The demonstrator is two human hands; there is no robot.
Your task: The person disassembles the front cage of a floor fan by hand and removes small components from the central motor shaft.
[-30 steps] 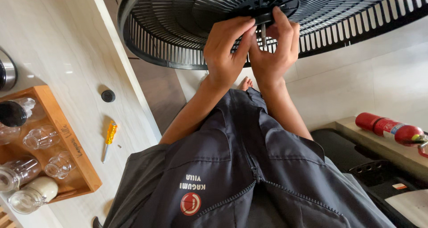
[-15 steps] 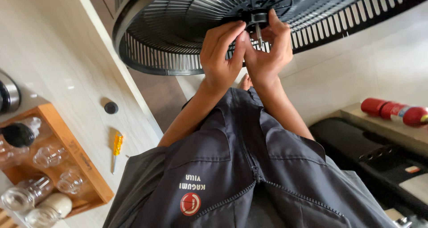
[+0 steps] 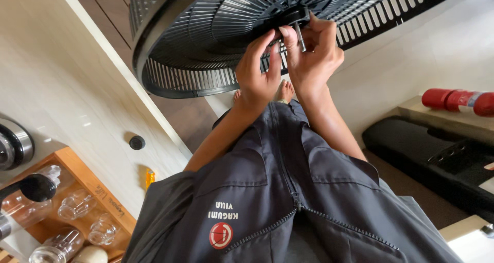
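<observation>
One fan grille (image 3: 206, 41), one wooden tray (image 3: 105, 198), four glasses (image 3: 76, 205).

Both hands meet at the hub of the fan grille (image 3: 206, 52), left hand (image 3: 260, 75) touching right hand (image 3: 314, 54). A tray of glasses (image 3: 77, 211) lies well left, below; canisters (image 3: 455, 101) well right.

Both forearms bare, extended forward and away from the torso, converging so the hands meet. Left hand (image 3: 260, 72): back of hand toward camera, fingers stretched up and slightly spread, fingertips bent forward, thumb edge against the right hand. Right hand (image 3: 311, 52): just beside and slightly beyond the left, fingers curled inward, thumb and forefinger pinched together in front of the palm. Wrists near each other, nearly straight. Dark jacket sleeves bunched at the elbows.
</observation>
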